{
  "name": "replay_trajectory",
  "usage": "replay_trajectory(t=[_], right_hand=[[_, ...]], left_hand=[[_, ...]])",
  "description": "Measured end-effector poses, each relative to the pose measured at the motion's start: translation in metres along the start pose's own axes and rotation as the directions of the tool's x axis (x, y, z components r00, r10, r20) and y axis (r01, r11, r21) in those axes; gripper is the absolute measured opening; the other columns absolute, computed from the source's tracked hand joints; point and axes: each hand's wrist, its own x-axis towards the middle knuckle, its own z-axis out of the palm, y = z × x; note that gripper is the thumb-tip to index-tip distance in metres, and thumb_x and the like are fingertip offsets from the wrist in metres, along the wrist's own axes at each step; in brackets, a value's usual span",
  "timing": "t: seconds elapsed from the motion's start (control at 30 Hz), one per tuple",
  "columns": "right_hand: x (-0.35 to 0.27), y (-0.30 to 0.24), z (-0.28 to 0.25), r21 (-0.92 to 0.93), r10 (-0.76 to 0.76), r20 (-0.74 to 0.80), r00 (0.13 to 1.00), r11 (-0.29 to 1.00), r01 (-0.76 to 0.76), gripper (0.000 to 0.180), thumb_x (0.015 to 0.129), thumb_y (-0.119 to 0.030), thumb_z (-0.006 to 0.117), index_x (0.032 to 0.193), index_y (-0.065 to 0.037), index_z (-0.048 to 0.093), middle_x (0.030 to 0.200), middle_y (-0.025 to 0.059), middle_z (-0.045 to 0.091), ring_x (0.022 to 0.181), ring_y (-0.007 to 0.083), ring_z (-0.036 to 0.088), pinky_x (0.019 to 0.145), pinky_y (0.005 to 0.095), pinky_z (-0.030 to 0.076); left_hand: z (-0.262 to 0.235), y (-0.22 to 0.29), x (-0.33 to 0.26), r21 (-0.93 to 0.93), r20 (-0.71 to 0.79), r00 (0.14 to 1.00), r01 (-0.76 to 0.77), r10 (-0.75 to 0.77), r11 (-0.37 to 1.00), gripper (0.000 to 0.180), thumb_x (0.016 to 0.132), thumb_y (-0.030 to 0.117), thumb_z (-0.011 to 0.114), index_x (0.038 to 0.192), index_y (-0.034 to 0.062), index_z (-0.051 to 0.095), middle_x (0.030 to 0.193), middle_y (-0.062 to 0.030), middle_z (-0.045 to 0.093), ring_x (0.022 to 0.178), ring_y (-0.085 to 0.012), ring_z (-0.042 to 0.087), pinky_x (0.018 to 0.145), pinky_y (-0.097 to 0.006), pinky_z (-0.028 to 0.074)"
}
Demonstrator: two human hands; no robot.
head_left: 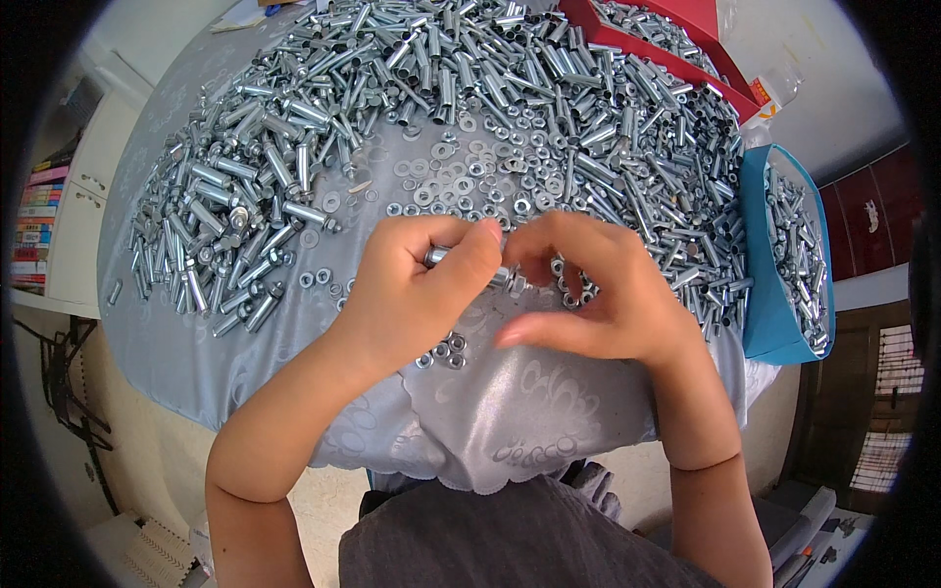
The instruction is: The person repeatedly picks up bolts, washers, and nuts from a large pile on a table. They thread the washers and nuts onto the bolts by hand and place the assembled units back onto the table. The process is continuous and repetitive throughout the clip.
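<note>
My left hand (407, 284) is closed around a metal sleeve anchor bolt (436, 256), thumb on top, above the near middle of the table. The bolt's shiny end sticks out of the fist on both sides. Right beside it, my right hand (613, 294) has its thumb held well apart from its curled fingers. Those fingertips are close to the bolt's right end; whether they touch it I cannot tell. Under and between the hands lie loose hex nuts (456, 343), partly hidden. Flat washers (446, 176) and more nuts are scattered just beyond.
A big heap of metal sleeves and bolts (441, 83) covers the far table. Assembled-looking anchors (211, 181) are piled at left. At the far right stands a red box (730, 64), nearer a blue box (763, 294), both holding metal parts. A grey patterned tablecloth (529, 421) hangs over the near edge.
</note>
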Motion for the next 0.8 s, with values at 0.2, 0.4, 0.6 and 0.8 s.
replay_trajectory(t=[0.2,0.4,0.6,0.8], right_hand=[[-0.004,0.007,-0.002,-0.05,-0.034,0.071,0.997,0.998,0.038,0.023,0.075,-0.024,0.065,0.082,-0.003,0.058,0.067,0.0096,0.055,0.056,0.0277,0.053,0.051,0.0321,0.043],[0.001,-0.001,0.003,-0.098,-0.087,0.012,0.996,0.991,0.088,0.024,0.076,-0.023,0.064,0.087,-0.003,0.057,0.071,0.0119,0.054,0.062,0.0279,0.055,0.051,0.0344,0.043],[-0.002,0.001,0.015,0.084,0.0,-0.011,1.0,0.996,0.001,0.026,0.082,-0.028,0.058,0.081,-0.002,0.054,0.069,0.014,0.053,0.06,0.0295,0.054,0.053,0.0345,0.042],[-0.007,-0.008,0.015,0.623,0.287,0.318,0.904,0.655,-0.427,0.047,0.092,-0.039,0.04,0.062,-0.003,0.045,0.051,0.0029,0.042,0.045,0.0154,0.041,0.046,0.0265,0.035]], left_hand=[[0.001,0.002,0.002,0.109,0.07,0.996,-0.054,0.047,0.993,0.032,0.086,0.019,0.051,0.063,-0.0032,0.055,0.05,-0.0004,0.048,0.049,-0.0032,0.041,0.042,-0.024,0.032],[0.001,0.002,0.001,0.131,0.018,0.992,-0.127,0.126,0.983,0.03,0.086,0.016,0.05,0.062,-0.0023,0.054,0.053,-0.0072,0.052,0.046,-0.0114,0.047,0.044,-0.027,0.036],[-0.003,0.001,0.005,0.333,0.056,0.893,-0.438,0.446,0.835,0.023,0.082,0.011,0.053,0.062,-0.0006,0.053,0.054,-0.0088,0.049,0.044,-0.0191,0.046,0.042,-0.029,0.034],[-0.008,0.003,0.009,0.492,0.179,0.675,-0.691,0.715,0.529,0.018,0.071,0.009,0.061,0.058,0.0046,0.05,0.054,-0.005,0.041,0.043,-0.0205,0.042,0.039,-0.031,0.032]])
